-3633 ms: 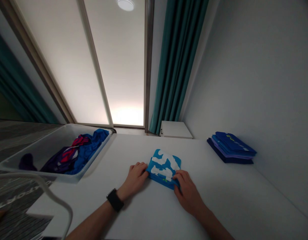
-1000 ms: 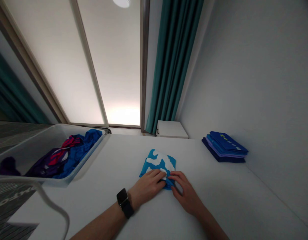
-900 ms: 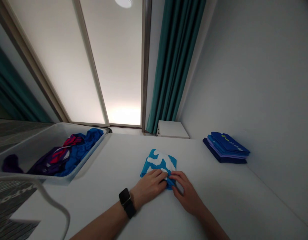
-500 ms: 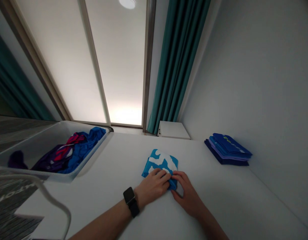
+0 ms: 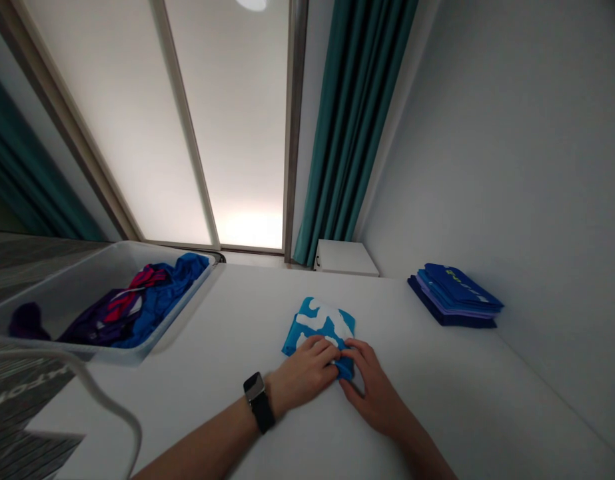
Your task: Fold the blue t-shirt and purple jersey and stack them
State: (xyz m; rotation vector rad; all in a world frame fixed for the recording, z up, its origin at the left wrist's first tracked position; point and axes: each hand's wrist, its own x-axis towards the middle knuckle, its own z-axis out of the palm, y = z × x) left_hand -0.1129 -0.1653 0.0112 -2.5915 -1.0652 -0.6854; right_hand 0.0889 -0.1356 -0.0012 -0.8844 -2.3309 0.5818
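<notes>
A folded blue-and-white garment point(image 5: 321, 321) lies flat on the white table in front of me; its exact kind does not show. My left hand point(image 5: 310, 370), with a dark watch on the wrist, presses on its near edge with fingers curled over the fabric. At the near right corner, my right hand point(image 5: 370, 387) grips the cloth between thumb and fingers. The two hands' fingertips meet there, and they cover part of the near edge.
To the left, a translucent plastic bin point(image 5: 122, 250) holds crumpled blue, purple and red clothes point(image 5: 157, 300). A stack of folded blue and lilac garments point(image 5: 457, 297) lies by the wall on the right. A white cable point(image 5: 100, 390) curves across the lower left.
Both hands stay on the garment in nearly the same pose. The whole view has shifted very slightly.
</notes>
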